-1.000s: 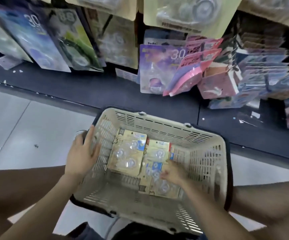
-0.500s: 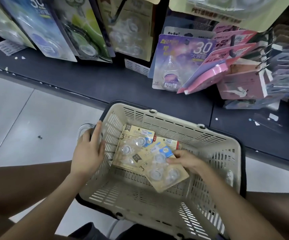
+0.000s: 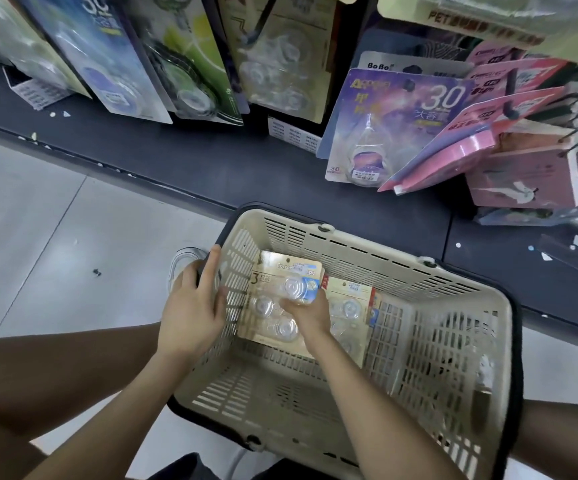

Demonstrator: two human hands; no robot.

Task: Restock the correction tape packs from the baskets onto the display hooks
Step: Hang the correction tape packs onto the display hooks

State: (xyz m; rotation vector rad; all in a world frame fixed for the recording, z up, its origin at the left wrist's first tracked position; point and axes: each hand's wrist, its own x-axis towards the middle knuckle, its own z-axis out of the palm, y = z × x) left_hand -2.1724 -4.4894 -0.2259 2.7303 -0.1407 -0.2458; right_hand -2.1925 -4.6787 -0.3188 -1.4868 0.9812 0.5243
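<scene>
Under the right hand [image 3: 306, 313], inside the basket [image 3: 349, 244], sits a pack [image 3: 270, 317] of correction tape. The fingers curl over its near right edge and pinch it, likely to lift it clear for hanging. A second pack [image 3: 349, 306] lies just right of that hand, partly tucked beneath the first, against the basket's inner wall.

The left hand [image 3: 190, 313] clasps the basket's left rim, thumb outside and fingers lying down the slotted wall; that hold probably steadies the basket while the other hand digs in. Well beyond both hands, the hooks [image 3: 256, 32] carry hung packs [image 3: 401, 123], so the pack has a long reach upward ahead of it.

The right fingertips are hidden behind the clear blisters, so how deep the pinch goes is unclear. Whether more packs lie below the two seen cannot be told. Most hooks are covered by their own stock or cut off at the top edge, and which one is meant for this pack does not show. A pale, blurred shape [image 3: 183, 261] just past the left hand may be a shoe.
</scene>
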